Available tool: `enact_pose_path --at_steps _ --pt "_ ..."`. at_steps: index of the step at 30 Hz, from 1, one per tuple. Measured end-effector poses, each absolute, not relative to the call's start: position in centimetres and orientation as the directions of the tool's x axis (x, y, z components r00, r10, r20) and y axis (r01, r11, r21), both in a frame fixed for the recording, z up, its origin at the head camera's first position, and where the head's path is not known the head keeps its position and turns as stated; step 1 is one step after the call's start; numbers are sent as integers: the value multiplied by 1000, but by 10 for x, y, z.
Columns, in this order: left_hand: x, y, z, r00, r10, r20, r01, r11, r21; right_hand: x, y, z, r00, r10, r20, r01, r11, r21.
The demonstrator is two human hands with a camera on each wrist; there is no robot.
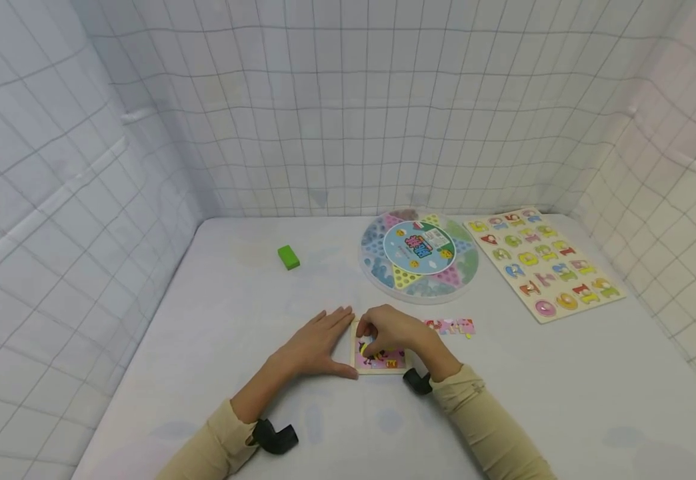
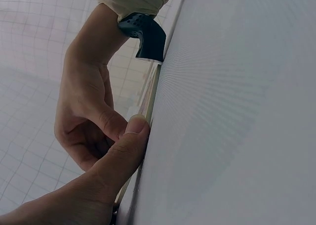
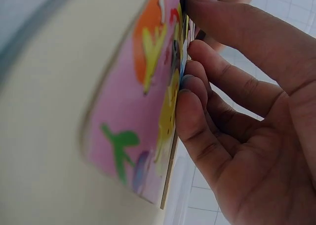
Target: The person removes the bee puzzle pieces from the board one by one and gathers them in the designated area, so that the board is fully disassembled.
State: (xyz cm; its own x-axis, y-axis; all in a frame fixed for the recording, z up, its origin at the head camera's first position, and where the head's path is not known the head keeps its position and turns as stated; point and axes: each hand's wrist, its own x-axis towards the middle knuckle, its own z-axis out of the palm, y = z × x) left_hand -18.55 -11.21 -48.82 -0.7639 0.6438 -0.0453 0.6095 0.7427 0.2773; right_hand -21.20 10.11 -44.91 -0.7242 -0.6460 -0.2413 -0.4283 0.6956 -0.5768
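Note:
A small wooden jigsaw puzzle (image 1: 381, 373) with a pink picture lies in front of the person. The left hand (image 1: 318, 343) is flat beside it, extended fingers along the left edge and thumb at the near left corner. Over the picture the right hand (image 1: 391, 325) bends down, thumb and fingers curled at a puzzle piece on its left part; the hand hides much of the board. In the right wrist view the fingertips touch the picture surface (image 3: 128, 101), which shows pink, orange, yellow and green. The left thumb (image 2: 136, 128) meets the frame's edge in the left wrist view.
Joined pink puzzle pieces (image 1: 456, 327) lie right of the board, with a small yellow bit (image 1: 469, 336) beside them. Behind are a round game board (image 1: 378, 283) under a clear cover, a wooden number board (image 1: 534, 273) and a green block (image 1: 289, 257). Grid-patterned cloth walls surround the table.

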Motion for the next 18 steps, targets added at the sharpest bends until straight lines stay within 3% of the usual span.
enact_pose_path --at_steps 18 --pt "-184 -112 -485 -761 647 -46 613 741 274 -212 101 -451 -719 -655 -233 -446 692 -568"
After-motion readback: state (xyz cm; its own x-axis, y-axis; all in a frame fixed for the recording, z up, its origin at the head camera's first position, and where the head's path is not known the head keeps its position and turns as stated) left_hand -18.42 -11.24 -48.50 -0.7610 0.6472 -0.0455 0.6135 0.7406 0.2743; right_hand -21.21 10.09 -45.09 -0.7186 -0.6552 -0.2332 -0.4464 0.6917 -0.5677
